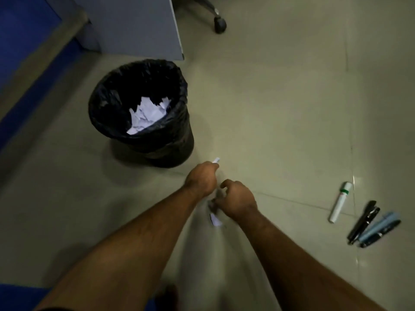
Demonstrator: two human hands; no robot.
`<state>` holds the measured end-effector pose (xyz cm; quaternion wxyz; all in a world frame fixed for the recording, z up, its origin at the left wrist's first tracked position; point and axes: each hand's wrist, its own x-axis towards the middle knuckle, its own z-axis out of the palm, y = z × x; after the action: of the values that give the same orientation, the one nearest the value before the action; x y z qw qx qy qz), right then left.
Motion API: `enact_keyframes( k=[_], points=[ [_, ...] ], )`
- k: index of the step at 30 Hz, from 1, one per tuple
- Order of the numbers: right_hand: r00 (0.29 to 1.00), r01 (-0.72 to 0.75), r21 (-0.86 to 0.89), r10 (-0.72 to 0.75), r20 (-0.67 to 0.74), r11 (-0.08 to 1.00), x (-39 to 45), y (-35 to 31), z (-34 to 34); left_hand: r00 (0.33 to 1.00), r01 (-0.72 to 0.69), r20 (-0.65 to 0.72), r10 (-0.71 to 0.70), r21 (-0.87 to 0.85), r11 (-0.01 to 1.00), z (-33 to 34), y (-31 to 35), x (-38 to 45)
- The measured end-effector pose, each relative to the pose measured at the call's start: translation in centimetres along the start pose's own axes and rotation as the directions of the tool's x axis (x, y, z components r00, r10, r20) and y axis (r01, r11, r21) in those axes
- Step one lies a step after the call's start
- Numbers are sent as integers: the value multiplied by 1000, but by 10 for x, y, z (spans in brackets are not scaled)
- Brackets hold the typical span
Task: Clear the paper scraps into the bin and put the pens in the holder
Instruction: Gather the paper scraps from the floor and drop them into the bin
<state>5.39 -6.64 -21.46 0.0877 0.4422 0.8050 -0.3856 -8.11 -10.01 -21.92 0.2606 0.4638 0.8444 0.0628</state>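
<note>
A black-lined bin [116, 104] stands on the floor at centre left, with white paper scraps [148, 114] inside it. My left hand [201, 179] grips a small white scrap [216, 160] just in front of the bin. My right hand [239, 199] is close beside it, its fingers curled down over a scrap [215, 219] that lies on the floor under it; blur hides whether the fingers touch it. At the right, on the floor, lie a white marker with a green band [340, 202], two black pens [362, 222] and a light blue pen [377, 226].
A grey desk panel [143, 25] stands behind the bin. An office chair's castor [220, 24] sits at the top centre. A blue strip [24, 63] runs along the left. No pen holder is in view.
</note>
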Motion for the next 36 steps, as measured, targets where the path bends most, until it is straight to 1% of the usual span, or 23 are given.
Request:
enact_keyframes(
  k=[2,3,6,8,10,13,16,18,20,21,23,25,27,29,31,33,35,36],
  points=[
    [997,41,-110,-34,71,993,-8,12,20,999,28,-38,-26,58,998,11,-5,-5],
    [995,56,-133,-45,89,990,-11,19,28,998,40,-44,-36,76,996,16,-8,-7],
    [994,100,-111,-93,64,989,-9,31,36,996,86,-3,-87,100,991,28,-20,-10],
    [993,114,-113,-110,41,987,-2,34,33,995,95,20,-97,87,992,31,-27,-10],
    [994,111,-123,-111,6,986,7,34,32,996,94,2,-95,59,994,32,-34,-8],
    [995,72,-121,-80,-66,990,20,31,30,989,146,-38,-145,47,988,30,-45,-6],
    [985,29,-120,-49,-166,992,40,25,25,985,174,7,-175,71,982,27,-53,-2],
    [967,5,-76,-24,-253,997,54,18,19,984,169,37,-172,87,982,27,-55,2],
    [958,62,-31,-68,-279,998,61,14,14,984,164,53,-169,98,982,28,-56,4],
    [963,108,-43,-115,-242,993,60,14,12,983,165,59,-171,102,981,29,-57,5],
    [972,202,-129,-216,-97,971,54,17,13,981,169,74,-177,109,980,30,-58,7],
    [949,310,-236,-314,19,921,45,24,21,980,173,77,-183,118,978,29,-58,8],
    [936,349,-246,-351,37,904,40,29,31,978,180,78,-191,128,975,29,-56,8],
    [943,329,-212,-331,27,920,43,29,35,977,185,80,-197,141,973,29,-55,8],
    [959,275,-182,-282,-17,944,51,27,32,976,192,82,-204,136,972,28,-55,7],
    [961,219,-140,-239,-141,965,64,23,23,975,193,81,-205,134,972,28,-54,7],
    [931,239,-151,-271,-246,959,78,12,14,977,190,72,-201,137,972,29,-56,7],
    [914,267,-149,-299,-273,952,86,5,10,977,191,68,-202,135,972,30,-55,7]
  ],
)
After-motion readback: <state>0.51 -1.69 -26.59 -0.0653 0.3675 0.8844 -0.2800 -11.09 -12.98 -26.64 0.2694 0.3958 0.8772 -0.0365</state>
